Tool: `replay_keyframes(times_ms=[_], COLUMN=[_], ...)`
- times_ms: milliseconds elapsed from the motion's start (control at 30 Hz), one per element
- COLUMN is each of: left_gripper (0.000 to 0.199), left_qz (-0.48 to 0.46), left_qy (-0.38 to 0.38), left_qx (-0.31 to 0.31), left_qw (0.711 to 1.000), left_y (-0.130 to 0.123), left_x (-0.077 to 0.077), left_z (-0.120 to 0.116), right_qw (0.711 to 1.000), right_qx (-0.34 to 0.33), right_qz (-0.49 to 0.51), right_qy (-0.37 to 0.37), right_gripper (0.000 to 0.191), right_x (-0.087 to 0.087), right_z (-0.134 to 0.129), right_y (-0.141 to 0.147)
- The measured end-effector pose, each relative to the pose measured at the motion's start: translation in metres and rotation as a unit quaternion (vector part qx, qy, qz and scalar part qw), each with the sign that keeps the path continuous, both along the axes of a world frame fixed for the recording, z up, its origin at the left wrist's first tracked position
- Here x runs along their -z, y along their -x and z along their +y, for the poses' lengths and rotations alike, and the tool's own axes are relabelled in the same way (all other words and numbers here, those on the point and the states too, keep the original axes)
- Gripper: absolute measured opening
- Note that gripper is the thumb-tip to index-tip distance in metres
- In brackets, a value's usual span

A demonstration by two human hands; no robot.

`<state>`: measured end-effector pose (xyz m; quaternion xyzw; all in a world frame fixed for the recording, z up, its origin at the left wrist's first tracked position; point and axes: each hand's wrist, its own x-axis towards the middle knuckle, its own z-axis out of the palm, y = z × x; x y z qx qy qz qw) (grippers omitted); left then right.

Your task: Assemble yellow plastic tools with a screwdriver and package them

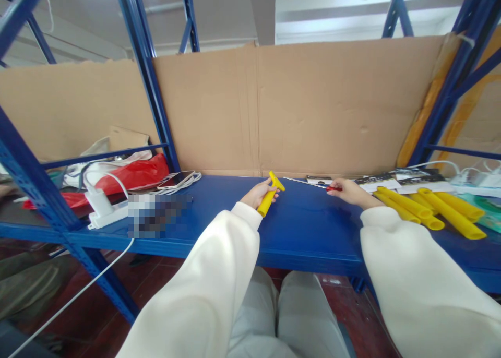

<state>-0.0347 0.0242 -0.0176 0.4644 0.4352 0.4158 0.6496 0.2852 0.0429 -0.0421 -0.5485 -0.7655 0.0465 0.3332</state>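
My left hand [256, 193] is closed around a yellow T-shaped handle [266, 203], a thick tube with a short crosspiece at its upper end. The tube's lower end points down toward the shelf's front edge. To the right, my right hand [347, 191] grips a screwdriver [334, 187] by its red handle. Its long thin metal shaft points left, and the tip is near the crosspiece but apart from it. Both hands are above the blue shelf [305, 238]. Several yellow tubes [450, 212] lie beside my right forearm.
Printed cards [425, 181] lie behind the tubes. A white power strip [113, 212] with a plug and cables sits at left, near a red bag [135, 174]. A cardboard panel [332, 107] closes off the back, between blue metal posts [151, 86].
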Motion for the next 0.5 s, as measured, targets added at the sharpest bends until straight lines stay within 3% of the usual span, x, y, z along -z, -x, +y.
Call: replay_keyframes(times_ms=[500], left_gripper=[0.073], left_qz=[-0.008], left_qy=[0.017], left_qx=[0.033], left_qw=[0.999], left_y=[0.001], left_x=[0.005], left_z=[0.005], right_qw=[1.000], right_qx=[-0.026], right_qz=[0.007], right_qy=[-0.011], right_gripper=[0.027], right_x=[-0.005], right_z=[-0.010], right_y=[0.015])
